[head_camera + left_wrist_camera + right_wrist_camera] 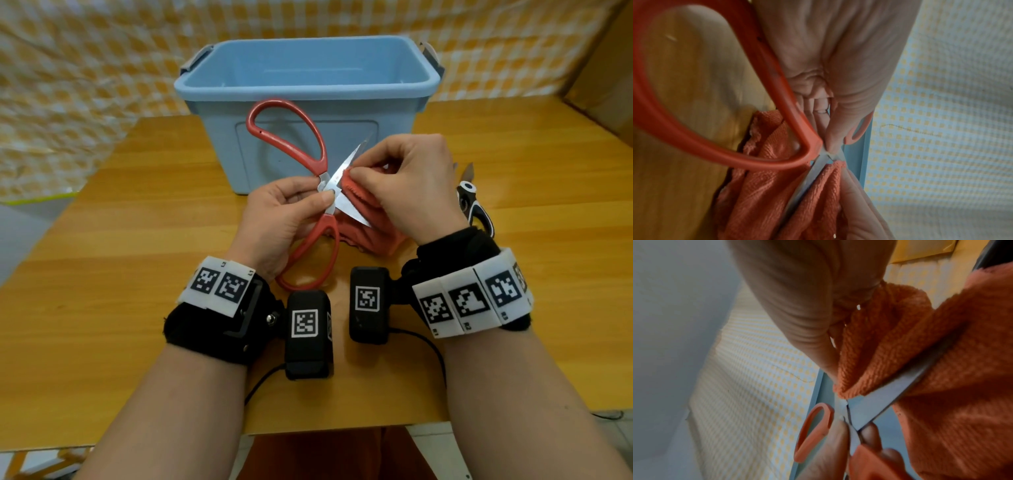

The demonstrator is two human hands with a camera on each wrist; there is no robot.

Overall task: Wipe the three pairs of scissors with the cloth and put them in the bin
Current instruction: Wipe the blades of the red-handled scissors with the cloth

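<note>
Red-handled scissors (308,147) are spread wide open above the table in front of the blue bin (308,85). My left hand (291,212) pinches them at the pivot, thumb on the metal. My right hand (404,185) grips an orange cloth (370,229) and presses a fold of it against the upper blade near the pivot. In the left wrist view the red handle loop (715,142) fills the left side and the cloth (766,194) wraps a blade. The right wrist view shows the cloth (941,369) lying along the bare blade (879,399). Black-and-white scissors (474,205) lie on the table right of my right hand.
The wooden table (120,240) runs out to both sides and toward me. A yellow checked cloth (85,68) hangs behind the bin. A cardboard box (606,68) stands at the far right. The bin's inside looks bare where visible.
</note>
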